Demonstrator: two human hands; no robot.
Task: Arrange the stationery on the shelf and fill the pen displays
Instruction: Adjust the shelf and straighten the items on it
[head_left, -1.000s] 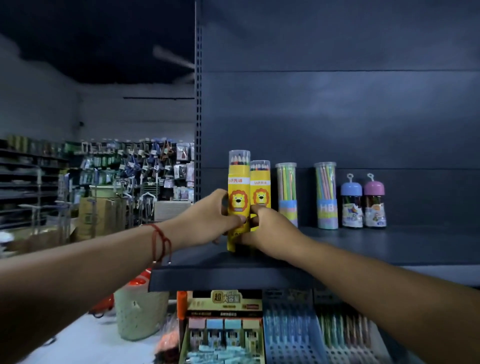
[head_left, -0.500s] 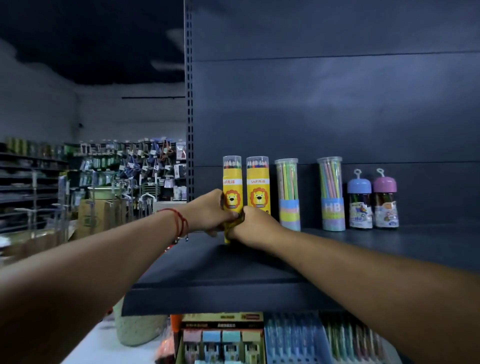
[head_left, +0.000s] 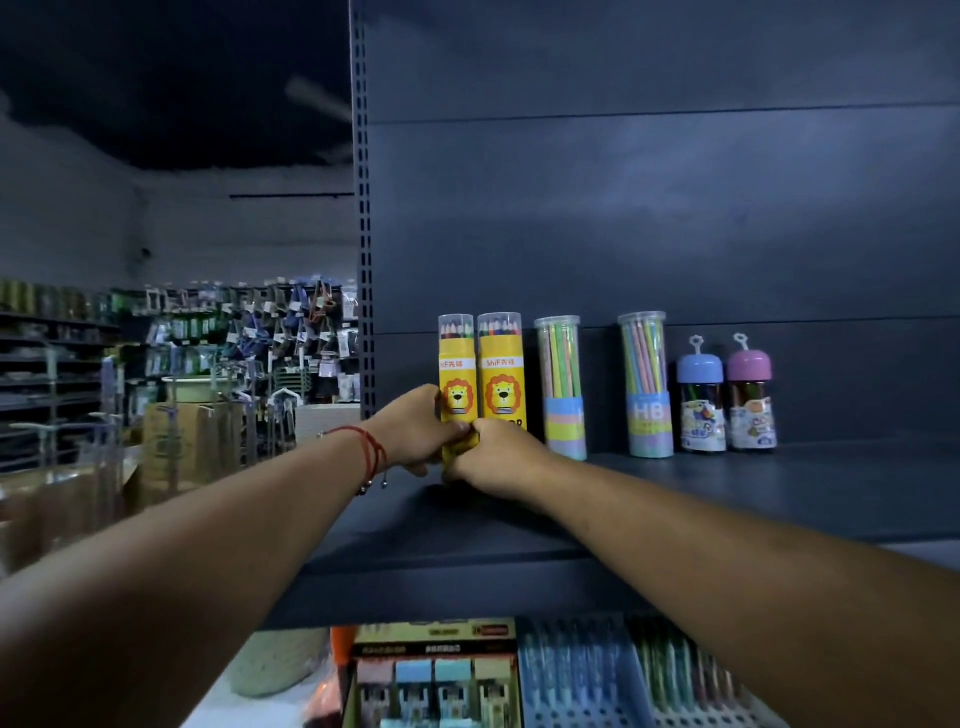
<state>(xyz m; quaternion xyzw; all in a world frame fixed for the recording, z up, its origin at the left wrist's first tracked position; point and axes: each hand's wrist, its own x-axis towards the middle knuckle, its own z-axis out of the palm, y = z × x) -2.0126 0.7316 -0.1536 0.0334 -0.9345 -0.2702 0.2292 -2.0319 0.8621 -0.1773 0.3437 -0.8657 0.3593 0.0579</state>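
Dim shop aisle; dark metal shelf (head_left: 727, 499) carried a row of tubes against the back panel. My left hand (head_left: 415, 434) and right hand (head_left: 493, 457) were both curled round the foot of the left yellow pencil tube (head_left: 457, 374), fingers meeting at its front. It stood upright at the row's left end, long axis vertical, clear cap up, touching its twin tube (head_left: 500, 371). I judged it light, stiff and smooth-walled, tall enough to topple; a low grip near the base seemed soundest. Pastel pencil tubes (head_left: 561, 387) stood further right.
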